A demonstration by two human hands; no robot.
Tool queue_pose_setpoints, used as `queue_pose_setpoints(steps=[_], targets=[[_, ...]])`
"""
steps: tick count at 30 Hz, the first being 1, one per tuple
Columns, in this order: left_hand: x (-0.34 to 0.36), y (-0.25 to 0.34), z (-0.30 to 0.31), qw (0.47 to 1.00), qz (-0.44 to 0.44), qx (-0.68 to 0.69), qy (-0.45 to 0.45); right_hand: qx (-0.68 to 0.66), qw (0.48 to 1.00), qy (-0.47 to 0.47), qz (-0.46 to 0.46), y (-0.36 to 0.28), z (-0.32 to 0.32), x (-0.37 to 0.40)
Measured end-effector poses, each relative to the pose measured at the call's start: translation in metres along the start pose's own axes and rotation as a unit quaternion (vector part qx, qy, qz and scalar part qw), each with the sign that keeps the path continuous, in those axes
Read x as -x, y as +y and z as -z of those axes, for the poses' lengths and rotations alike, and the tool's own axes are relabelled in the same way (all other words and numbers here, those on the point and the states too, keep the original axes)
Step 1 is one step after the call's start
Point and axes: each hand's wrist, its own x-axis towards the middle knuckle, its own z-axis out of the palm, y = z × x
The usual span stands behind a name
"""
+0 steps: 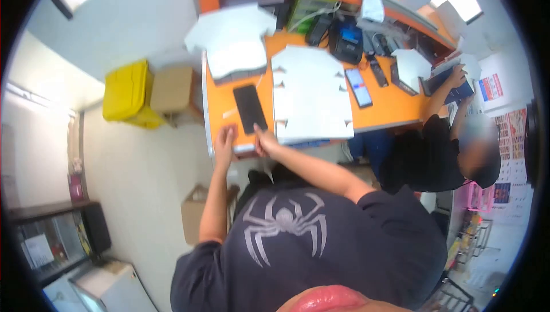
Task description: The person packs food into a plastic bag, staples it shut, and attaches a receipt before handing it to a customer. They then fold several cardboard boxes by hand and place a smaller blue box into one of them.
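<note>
Left hand (227, 139) by tabletop (385, 108) edge, can't tell if grip's apart or together; right hand (265, 142) grip clamped on black phone's (249, 106) near end, left of white sheet (312, 94); loose fingers could drop it.

Smooth and dark, the black panel's face (248, 106)! The yellow bin (123, 91) looked like smooth plastic, the white sheet (312, 97) papery and matt, the shirt (344, 237) matt cloth!

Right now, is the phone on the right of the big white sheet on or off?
On. The phone has a lit, pale screen with red and blue patches showing.
</note>
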Motion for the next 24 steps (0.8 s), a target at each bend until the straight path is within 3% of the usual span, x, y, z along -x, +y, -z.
queue_pose_setpoints(steps=[5,8,11,12,13,15,17,19,22,24], targets=[[0.004,0.013,-0.006,0.998,0.001,0.057,-0.005,-0.087,0.99,-0.033,-0.104,-0.02,0.005,0.019],[0.006,0.02,-0.009,0.998,0.002,0.053,0.018,-0.06,0.994,-0.058,0.078,-0.02,0.013,0.047],[0.019,0.044,-0.031,0.959,-0.171,-0.191,0.119,-0.035,0.978,0.025,0.205,-0.018,0.041,0.074],[0.022,0.041,-0.037,0.953,-0.203,-0.209,0.08,-0.057,0.962,0.078,0.257,-0.019,0.051,0.087],[0.022,0.038,-0.043,0.944,-0.24,-0.224,0.042,0.084,0.93,0.16,0.32,-0.01,0.073,0.085],[0.025,0.049,-0.068,0.9,-0.331,-0.272,-0.084,0.132,0.879,0.286,0.358,-0.023,0.096,0.11],[0.023,0.054,-0.095,0.879,-0.302,-0.286,-0.233,0.156,0.85,0.337,0.374,-0.022,0.119,0.121],[0.024,0.058,-0.117,0.859,-0.326,-0.324,-0.224,0.277,0.828,0.348,0.34,-0.011,0.15,0.123],[0.017,0.053,-0.132,0.838,-0.33,-0.372,-0.227,0.44,0.757,0.32,0.362,-0.011,0.176,0.131],[0.01,0.045,-0.134,0.829,-0.313,-0.396,-0.241,0.477,0.771,0.288,0.308,-0.01,0.18,0.135]])
